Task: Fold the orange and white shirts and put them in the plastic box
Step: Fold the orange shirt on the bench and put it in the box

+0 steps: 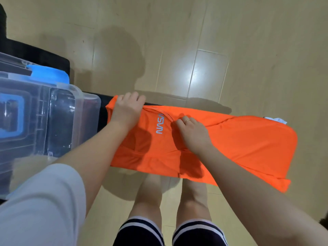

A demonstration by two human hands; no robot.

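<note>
Orange shirt [230, 144] held up just right of the plastic box [58, 118]. My left hand [126, 110] grips its top corner nearest the box; right hand [192, 132] pinches the collar, I think. Soft, light, droopy: hold by seams. White shirt probably peeking behind the far edge.

Both hands, left [126, 110] and right [192, 132], grip the orange shirt [239, 144] beside the clear plastic box [85, 110].
</note>
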